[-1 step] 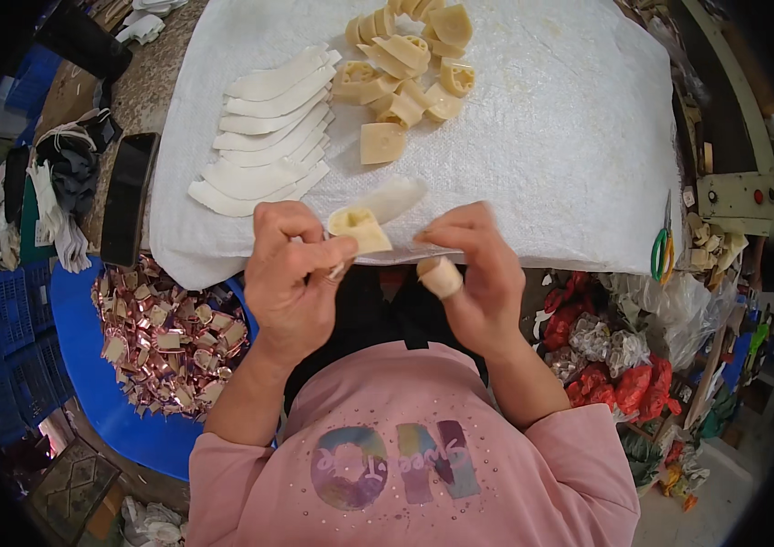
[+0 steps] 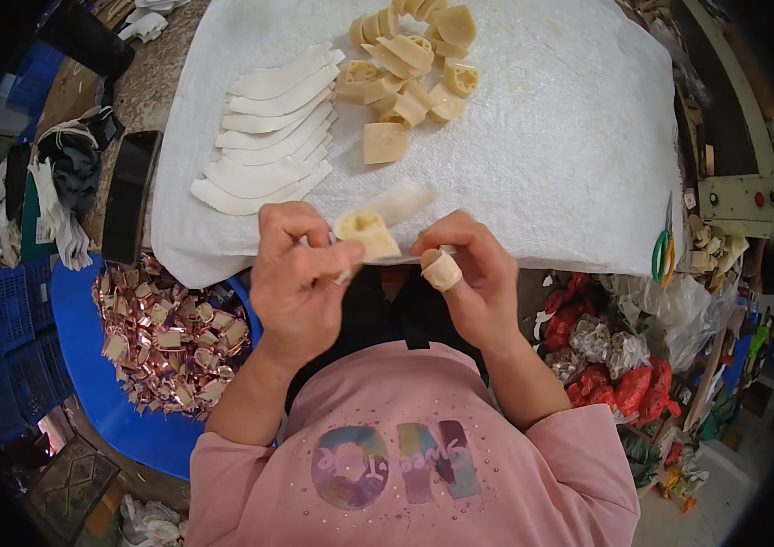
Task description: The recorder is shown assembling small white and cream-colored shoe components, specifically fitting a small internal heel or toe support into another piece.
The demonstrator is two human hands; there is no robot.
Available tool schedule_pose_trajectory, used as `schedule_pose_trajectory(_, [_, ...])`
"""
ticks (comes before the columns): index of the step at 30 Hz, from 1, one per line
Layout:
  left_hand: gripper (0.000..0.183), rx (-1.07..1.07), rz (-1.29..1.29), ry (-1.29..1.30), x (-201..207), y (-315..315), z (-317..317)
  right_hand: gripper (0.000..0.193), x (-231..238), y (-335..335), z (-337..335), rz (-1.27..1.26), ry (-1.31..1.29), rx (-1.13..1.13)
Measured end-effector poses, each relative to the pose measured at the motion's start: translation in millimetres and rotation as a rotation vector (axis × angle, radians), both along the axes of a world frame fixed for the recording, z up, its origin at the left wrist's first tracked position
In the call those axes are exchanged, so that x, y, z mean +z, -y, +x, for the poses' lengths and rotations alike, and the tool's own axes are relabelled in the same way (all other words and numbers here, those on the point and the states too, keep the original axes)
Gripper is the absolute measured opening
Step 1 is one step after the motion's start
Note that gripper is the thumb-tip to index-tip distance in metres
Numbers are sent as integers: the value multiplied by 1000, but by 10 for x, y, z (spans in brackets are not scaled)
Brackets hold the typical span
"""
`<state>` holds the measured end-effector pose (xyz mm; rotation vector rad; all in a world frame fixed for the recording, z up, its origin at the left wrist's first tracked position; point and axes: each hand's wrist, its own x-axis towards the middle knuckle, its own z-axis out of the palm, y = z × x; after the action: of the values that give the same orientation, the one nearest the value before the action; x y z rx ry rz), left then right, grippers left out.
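My left hand (image 2: 299,273) is closed round a cream block shaped like a shoe heel (image 2: 376,239), its hollow, ribbed end facing up. A white strip (image 2: 402,202) stands out beyond the block, smeared by motion. Close to the block's right side, the fingers of my right hand (image 2: 475,278) are bent in a pinch at what appears to be the strip's lower end. A beige wrapping covers the right thumb. Ahead on the white cloth (image 2: 551,155) lie overlapping curved white strips (image 2: 268,137) and several more cream heels (image 2: 387,143).
A blue basin (image 2: 77,337) at my left holds a heap of shiny pink pieces (image 2: 173,342). A phone (image 2: 130,196) lies beside the cloth. Scissors (image 2: 661,255) hang at the table's right edge. Red and clear plastic bags (image 2: 633,387) are piled at lower right.
The held heel and my left hand have shifted slightly right. My right hand has come a little left, bringing its fingertips nearer the heel.
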<state>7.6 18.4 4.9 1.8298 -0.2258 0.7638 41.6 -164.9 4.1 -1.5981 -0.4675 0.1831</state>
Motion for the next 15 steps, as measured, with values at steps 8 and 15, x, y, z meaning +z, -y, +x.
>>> schedule_pose_trajectory(8, [24,-298,-77,64,-1,172,-49,21,6,-43,-185,474,-450,-85])
schedule_pose_trajectory(15, [23,-182,307,112,26,240,-7,23,75,38,-229,472,-479,-37])
